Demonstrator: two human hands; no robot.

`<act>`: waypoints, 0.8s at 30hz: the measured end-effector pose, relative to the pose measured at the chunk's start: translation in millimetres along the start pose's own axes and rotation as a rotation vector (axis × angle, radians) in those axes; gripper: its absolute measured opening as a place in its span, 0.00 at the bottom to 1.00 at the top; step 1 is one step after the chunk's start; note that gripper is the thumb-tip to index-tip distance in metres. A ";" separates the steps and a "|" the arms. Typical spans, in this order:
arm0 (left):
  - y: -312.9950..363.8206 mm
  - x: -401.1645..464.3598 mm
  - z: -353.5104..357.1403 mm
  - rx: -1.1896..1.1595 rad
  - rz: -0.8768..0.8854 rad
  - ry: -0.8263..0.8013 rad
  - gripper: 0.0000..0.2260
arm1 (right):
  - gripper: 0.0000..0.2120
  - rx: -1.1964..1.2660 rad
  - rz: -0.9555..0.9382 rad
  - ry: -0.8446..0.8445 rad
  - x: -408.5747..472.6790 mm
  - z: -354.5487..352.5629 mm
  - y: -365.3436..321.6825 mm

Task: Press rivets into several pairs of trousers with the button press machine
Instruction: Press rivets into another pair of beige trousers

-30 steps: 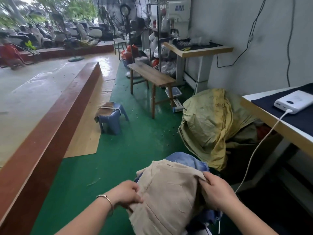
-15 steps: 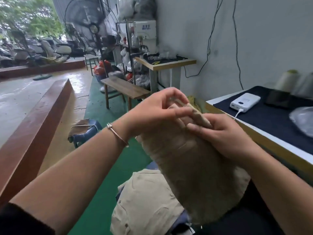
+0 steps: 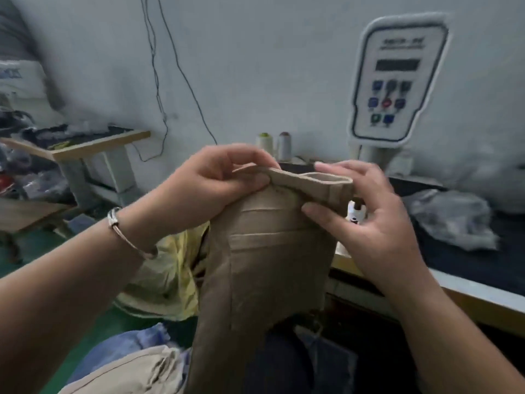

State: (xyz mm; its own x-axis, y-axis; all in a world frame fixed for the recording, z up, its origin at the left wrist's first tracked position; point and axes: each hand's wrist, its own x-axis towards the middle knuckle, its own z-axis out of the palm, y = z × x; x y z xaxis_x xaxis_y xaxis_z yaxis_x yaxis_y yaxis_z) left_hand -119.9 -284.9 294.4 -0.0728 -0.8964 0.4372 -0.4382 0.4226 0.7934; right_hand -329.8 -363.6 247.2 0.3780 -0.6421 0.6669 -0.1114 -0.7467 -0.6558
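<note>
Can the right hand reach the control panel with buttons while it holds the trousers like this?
Probably not: the right hand pinches the beige trousers waistband, and the control panel stands beyond it.

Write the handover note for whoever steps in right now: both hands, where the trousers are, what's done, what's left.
Left hand: pinches the waistband end of the beige trousers.
Right hand: grips the same waistband, thumb under, fingers over.
The trousers are held up in the air, in front of the worktable; legs hang down.
More trousers are piled at lower left.
Control panel stands behind the table; the press head itself is out of sight.
Done: a pair is picked up.
Left: position it at the press, rivet it, then continue with the pile.
</note>
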 end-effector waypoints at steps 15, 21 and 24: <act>-29.0 70.1 93.5 0.434 -0.002 -0.540 0.15 | 0.08 -0.390 -0.050 0.191 18.8 -109.6 3.6; -54.1 55.5 102.0 -0.163 -0.299 -0.640 0.16 | 0.09 -0.445 -0.023 0.310 24.6 -140.1 -0.4; -62.8 50.3 84.4 -0.209 -0.395 -0.733 0.19 | 0.09 -0.512 0.003 0.401 16.9 -158.5 6.8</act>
State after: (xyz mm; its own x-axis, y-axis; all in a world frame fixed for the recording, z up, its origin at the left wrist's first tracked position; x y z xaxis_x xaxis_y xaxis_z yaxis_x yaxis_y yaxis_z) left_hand -171.7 -367.8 230.8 -0.5417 -0.8126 -0.2148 -0.3848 0.0125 0.9229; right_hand -469.9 -407.1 310.1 0.0161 -0.5850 0.8108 -0.5736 -0.6697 -0.4718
